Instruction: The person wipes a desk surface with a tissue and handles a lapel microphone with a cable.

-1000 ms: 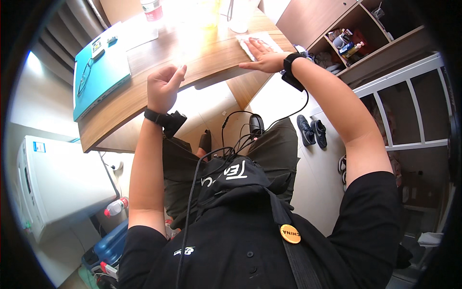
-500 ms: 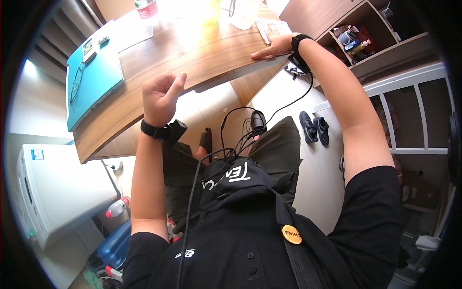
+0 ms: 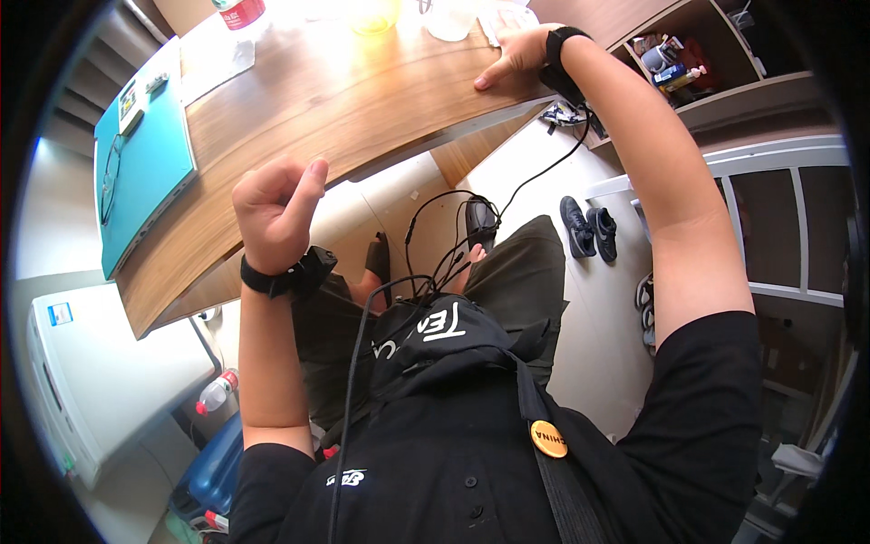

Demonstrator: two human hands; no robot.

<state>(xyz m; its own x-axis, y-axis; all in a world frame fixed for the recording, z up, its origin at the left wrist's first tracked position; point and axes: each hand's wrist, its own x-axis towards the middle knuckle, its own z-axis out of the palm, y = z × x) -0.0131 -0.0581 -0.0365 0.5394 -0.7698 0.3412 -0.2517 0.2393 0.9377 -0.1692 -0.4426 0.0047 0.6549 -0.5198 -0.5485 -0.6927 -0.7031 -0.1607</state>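
Note:
My right hand lies flat on the wooden table near its right end, thumb stretched out to the side. Part of a white tissue or cloth shows beside and under its fingers, which are partly washed out by glare. At the table's front edge, my left hand is curled into a loose fist with the thumb raised; nothing shows in it. Each wrist wears a black strap with a small dark device.
A teal laptop with glasses on it lies at the table's left. Behind stand a red-labelled bottle, a yellowish container and a clear cup. Black cables hang by my legs. Open shelves stand at right.
The table and its things have shifted left and down in view. My left hand has shifted left and slightly down; my right hand is slightly higher in view, still flat on the table.

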